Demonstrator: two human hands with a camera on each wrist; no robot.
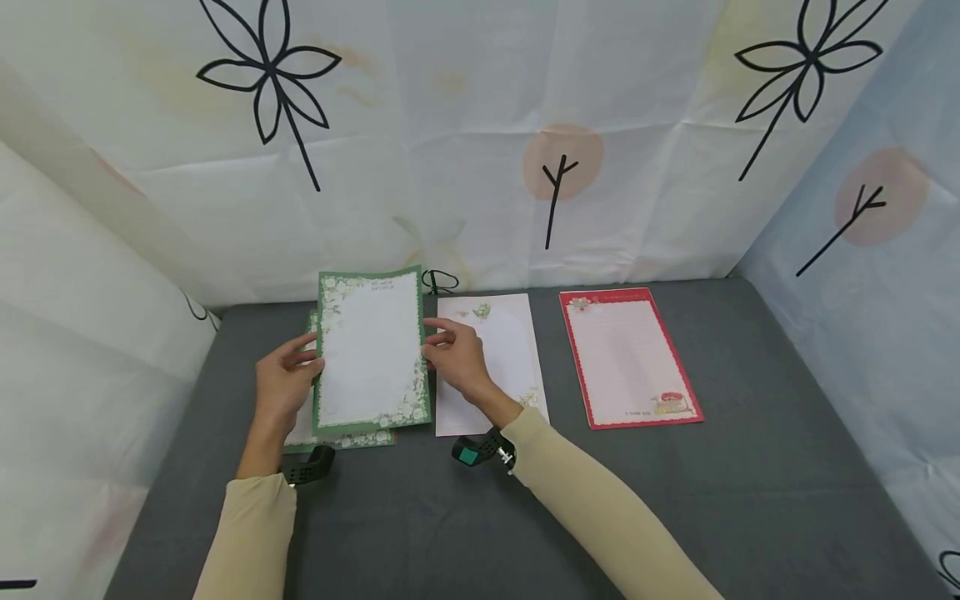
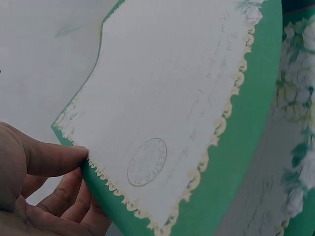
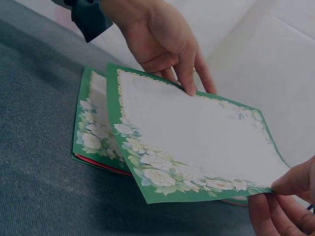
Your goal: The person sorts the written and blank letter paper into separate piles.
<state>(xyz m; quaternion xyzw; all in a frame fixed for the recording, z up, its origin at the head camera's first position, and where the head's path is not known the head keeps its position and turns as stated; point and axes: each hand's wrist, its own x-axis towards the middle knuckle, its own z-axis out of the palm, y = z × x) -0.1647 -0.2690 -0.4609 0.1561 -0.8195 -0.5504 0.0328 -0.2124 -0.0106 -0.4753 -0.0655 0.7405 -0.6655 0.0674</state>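
Note:
A sheet of stationery paper with a green border and white flowers is held up by both hands. My left hand pinches its left edge between thumb and fingers, and my right hand pinches the right edge. The sheet bends slightly in the left wrist view. Below it lies a stack of green-bordered paper, partly hidden, with a thin red edge showing underneath in the right wrist view. Right of the raised sheet, a white sheet with small floral prints lies partly behind my right hand and wrist.
A red-bordered sheet lies farther right on the dark grey tabletop. White patterned cloth hangs behind the table, and more cloth stands at both sides. Each wrist wears a black band.

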